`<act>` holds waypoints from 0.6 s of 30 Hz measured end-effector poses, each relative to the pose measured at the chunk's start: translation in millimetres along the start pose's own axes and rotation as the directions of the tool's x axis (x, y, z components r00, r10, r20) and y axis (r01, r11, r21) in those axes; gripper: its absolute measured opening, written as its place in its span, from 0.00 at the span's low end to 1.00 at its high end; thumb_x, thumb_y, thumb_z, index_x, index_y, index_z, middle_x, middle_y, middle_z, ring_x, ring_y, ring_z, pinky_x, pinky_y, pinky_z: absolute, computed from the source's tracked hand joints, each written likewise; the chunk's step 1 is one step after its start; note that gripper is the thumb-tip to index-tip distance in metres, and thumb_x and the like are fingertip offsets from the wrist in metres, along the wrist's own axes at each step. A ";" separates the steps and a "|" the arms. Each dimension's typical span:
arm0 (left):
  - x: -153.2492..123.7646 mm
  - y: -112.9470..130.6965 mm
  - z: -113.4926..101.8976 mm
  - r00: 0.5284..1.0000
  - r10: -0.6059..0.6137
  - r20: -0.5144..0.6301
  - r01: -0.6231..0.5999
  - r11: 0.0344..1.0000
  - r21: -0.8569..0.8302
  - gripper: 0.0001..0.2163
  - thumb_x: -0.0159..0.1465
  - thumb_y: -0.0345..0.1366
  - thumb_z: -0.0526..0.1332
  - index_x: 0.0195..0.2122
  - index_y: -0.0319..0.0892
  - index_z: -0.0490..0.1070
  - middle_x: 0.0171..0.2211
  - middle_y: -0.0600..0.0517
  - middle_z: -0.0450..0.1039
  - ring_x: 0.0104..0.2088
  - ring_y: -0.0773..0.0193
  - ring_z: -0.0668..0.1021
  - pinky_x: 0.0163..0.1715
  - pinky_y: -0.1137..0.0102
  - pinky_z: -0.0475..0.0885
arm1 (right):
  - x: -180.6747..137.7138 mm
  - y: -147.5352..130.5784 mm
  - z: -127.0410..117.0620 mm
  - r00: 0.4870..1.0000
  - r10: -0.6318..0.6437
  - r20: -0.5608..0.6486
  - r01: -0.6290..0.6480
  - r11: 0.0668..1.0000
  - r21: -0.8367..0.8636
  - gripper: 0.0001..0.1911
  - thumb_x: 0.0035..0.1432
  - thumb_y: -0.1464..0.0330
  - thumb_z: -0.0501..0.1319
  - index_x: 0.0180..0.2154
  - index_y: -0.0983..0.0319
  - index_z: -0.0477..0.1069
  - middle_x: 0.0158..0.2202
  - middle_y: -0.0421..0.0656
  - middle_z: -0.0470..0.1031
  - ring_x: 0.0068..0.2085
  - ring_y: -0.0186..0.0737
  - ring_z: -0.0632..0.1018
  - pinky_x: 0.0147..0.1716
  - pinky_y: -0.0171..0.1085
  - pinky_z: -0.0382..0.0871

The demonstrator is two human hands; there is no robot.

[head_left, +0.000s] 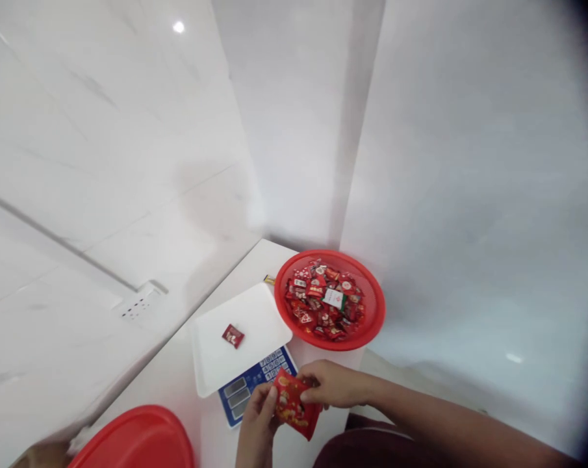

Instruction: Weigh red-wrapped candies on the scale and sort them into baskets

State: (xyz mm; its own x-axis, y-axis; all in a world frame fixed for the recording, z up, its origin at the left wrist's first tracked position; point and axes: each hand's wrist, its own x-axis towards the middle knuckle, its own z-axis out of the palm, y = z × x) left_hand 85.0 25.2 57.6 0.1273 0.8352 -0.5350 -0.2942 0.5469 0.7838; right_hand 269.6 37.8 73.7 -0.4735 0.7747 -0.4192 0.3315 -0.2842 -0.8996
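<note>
A red packet [294, 404] with gold printing is held between both hands in front of the scale. My left hand [260, 413] grips its left edge, thumb on the front. From the other side my right hand [329, 385] pinches it, thumb pressed on its face near the upper right. Just beyond lies a digital scale with a blue keypad panel [249, 381] and a white weighing tray [240, 361]. One small dark red wrapped candy [233, 336] rests on the tray. Whether the packet's top is open I cannot tell.
A red plastic basket [377, 311] filled with red wrapped candies [318, 305] stands at the table's far corner, by the wall. Another red container [138, 442] sits at the lower left. A white power strip [140, 302] is on the left wall.
</note>
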 end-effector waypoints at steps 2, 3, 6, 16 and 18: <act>4.2 -3.7 -5.7 0.999 -0.037 -0.011 0.037 0.999 -0.013 0.17 0.42 0.45 0.69 0.24 0.40 0.65 0.22 0.55 0.71 0.23 0.70 0.72 0.24 0.75 0.66 | 0.5 1.5 -1.7 0.997 0.012 -0.075 -0.011 1.000 0.015 0.13 0.48 0.69 0.58 0.39 0.64 0.70 0.25 0.37 0.68 0.22 0.26 0.67 0.21 0.26 0.61; 5.6 -5.5 -7.7 0.998 -0.054 -0.031 0.053 0.998 -0.015 0.18 0.40 0.44 0.70 0.25 0.41 0.64 0.22 0.55 0.71 0.23 0.70 0.72 0.24 0.76 0.66 | 0.8 2.0 -2.5 0.994 0.026 -0.108 -0.023 0.999 0.034 0.15 0.48 0.69 0.59 0.41 0.64 0.69 0.26 0.37 0.69 0.22 0.25 0.67 0.20 0.26 0.61; 7.9 -10.1 -9.4 0.992 -0.081 -0.096 0.079 0.997 -0.025 0.21 0.37 0.44 0.71 0.25 0.43 0.61 0.23 0.56 0.71 0.23 0.69 0.73 0.23 0.75 0.67 | 1.0 3.9 -4.0 0.988 0.058 -0.143 -0.037 0.989 0.145 0.17 0.49 0.66 0.59 0.42 0.65 0.68 0.27 0.38 0.70 0.22 0.26 0.68 0.20 0.26 0.62; 11.5 -24.9 -8.0 0.973 -0.195 -0.124 0.192 0.981 -0.035 0.22 0.38 0.47 0.70 0.27 0.43 0.63 0.24 0.57 0.71 0.23 0.70 0.73 0.23 0.76 0.65 | 1.8 9.3 -5.4 0.988 0.117 -0.103 -0.091 0.971 0.222 0.12 0.46 0.63 0.62 0.29 0.66 0.69 0.21 0.36 0.67 0.22 0.27 0.68 0.22 0.28 0.62; 12.6 -27.4 -14.6 0.985 -0.142 -0.100 0.141 0.990 -0.018 0.22 0.37 0.47 0.71 0.25 0.42 0.62 0.22 0.57 0.70 0.22 0.70 0.72 0.21 0.77 0.63 | 5.9 12.6 -3.4 0.994 0.085 -0.071 -0.070 0.980 0.186 0.10 0.46 0.64 0.62 0.28 0.66 0.69 0.20 0.35 0.66 0.21 0.26 0.66 0.21 0.27 0.60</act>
State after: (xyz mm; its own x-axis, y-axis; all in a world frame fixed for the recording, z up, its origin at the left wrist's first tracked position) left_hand 80.8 19.9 24.8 0.0728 0.7393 -0.6695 -0.2907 0.6578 0.6948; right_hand 273.7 40.7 60.3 -0.3846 0.7859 -0.4842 0.2064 -0.4381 -0.8749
